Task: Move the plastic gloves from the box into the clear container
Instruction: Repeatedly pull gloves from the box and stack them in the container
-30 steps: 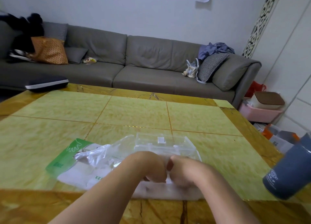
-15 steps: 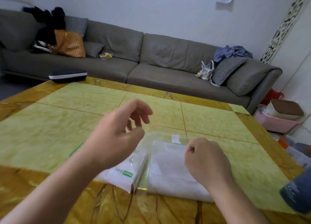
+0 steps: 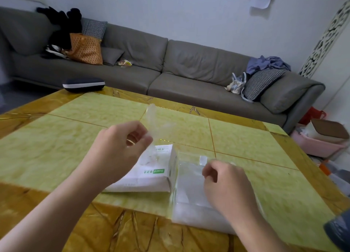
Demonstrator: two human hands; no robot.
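Left hand (image 3: pixel 117 153) now lifting glove (image 3: pixel 153 119), box (image 3: pixel 151 174) beside container (image 3: pixel 191 187)

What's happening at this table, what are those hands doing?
A person is moving thin plastic gloves out of a white box into a clear container beside it. The left hand pinches a see-through glove, lifted above the box. The right hand is over the container with curled fingers; whether it grips anything is unclear. Both sit on a yellow table.

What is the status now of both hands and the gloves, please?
Left hand pinches a plastic glove above the box. Right hand curled over the clear container, grip unclear. Nothing in the way.
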